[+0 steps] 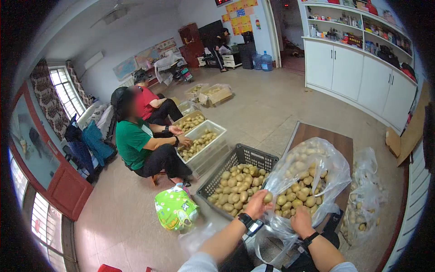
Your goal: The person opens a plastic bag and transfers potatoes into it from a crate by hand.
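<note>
My left hand [257,205] is closed around a yellow-brown oval fruit or tuber [268,197], kiwi- or potato-like, at the left rim of a clear plastic bag [297,156]. The bag is open towards me, with many of the same ovals [297,192] inside. At the bag's near edge is my right hand [301,222], its fingers curled down; what they hold, if anything, is hidden. Left of the bag stands a dark perforated crate [253,156] filled with similar ovals [238,186].
A person in green [136,138] sits at a white crate [217,129] of ovals, beside a person in red. Another filled plastic bag [360,204] lies at right. A green patterned bundle [176,206] sits on the floor. White cabinets [349,68] line the right wall.
</note>
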Motion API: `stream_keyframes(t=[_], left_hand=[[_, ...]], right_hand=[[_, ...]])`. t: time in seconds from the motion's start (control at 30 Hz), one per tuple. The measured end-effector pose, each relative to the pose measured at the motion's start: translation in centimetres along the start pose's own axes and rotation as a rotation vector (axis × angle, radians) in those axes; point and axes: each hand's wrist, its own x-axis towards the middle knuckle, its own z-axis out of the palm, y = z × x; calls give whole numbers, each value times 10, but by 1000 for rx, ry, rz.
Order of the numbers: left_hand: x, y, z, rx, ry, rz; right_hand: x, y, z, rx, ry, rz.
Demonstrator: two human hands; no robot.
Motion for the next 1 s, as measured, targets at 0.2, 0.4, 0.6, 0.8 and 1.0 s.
stream_keyframes(t=[0.2, 0.4, 0.6, 0.8, 1.0], left_hand=[[20, 21, -55, -160, 181, 82], [21, 38, -106, -272, 316, 160], [28, 36, -145, -302, 488, 187], [21, 41, -143, -262, 546, 210], [29, 32, -160, -28, 565, 306]], right_hand=[[-5, 17, 17, -152, -62, 78], [-3, 18, 17, -202, -224, 209], [-3, 26, 26, -269, -231, 165], [0, 26, 20, -219, -204, 75], [5, 13, 10, -216, -149, 3]])
